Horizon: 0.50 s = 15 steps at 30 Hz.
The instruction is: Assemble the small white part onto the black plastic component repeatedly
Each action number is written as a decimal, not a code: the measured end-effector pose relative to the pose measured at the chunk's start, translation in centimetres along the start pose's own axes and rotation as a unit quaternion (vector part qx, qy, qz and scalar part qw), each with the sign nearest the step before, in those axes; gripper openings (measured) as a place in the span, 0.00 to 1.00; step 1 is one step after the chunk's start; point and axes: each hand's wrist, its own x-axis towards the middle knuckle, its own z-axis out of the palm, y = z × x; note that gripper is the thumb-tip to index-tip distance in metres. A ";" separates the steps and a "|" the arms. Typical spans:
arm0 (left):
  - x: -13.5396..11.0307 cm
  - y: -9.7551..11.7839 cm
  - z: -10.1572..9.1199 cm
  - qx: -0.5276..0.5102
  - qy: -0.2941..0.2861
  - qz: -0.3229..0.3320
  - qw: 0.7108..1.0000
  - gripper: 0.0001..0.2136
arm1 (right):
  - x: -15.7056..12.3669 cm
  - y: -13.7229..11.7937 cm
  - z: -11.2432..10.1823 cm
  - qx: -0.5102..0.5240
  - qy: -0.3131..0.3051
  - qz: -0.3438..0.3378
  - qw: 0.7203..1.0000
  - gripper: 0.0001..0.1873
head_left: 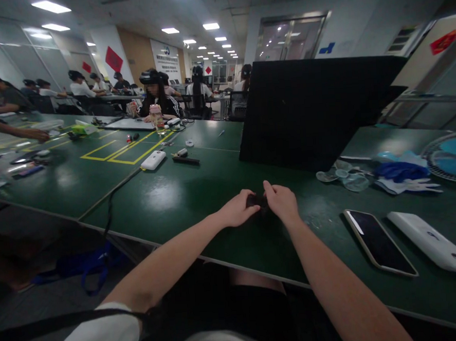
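Observation:
My left hand [238, 209] and my right hand [281, 202] meet over the dark green table [175, 194], close to its front edge. Both have their fingers curled round a small dark object [256, 200] held between them. The object is mostly hidden by the fingers and I cannot make out what it is. A tall black panel [309, 109] stands just behind the hands.
To the right lie a smartphone [379, 242], a white power bank [433, 241], blue and white gloves [404, 172], clear plastic pieces [342, 176] and a fan [453, 156]. Another white power bank [153, 160] lies to the left. Other people sit at tables behind.

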 end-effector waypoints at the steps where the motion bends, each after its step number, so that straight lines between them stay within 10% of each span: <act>1: -0.2 -0.5 -0.7 -0.033 0.024 -0.007 0.999 0.24 | 0.0 0.0 -0.1 0.014 0.008 -0.011 1.000 0.32; 8: -2.4 -6.7 -6.4 -0.020 0.283 -0.088 0.955 0.19 | -1.7 -0.7 1.2 0.019 -0.113 -0.276 0.954 0.22; 15: -3.5 -6.4 -6.5 0.156 0.220 -0.120 0.955 0.21 | -2.6 -1.9 4.3 -0.073 -0.137 -0.285 0.946 0.12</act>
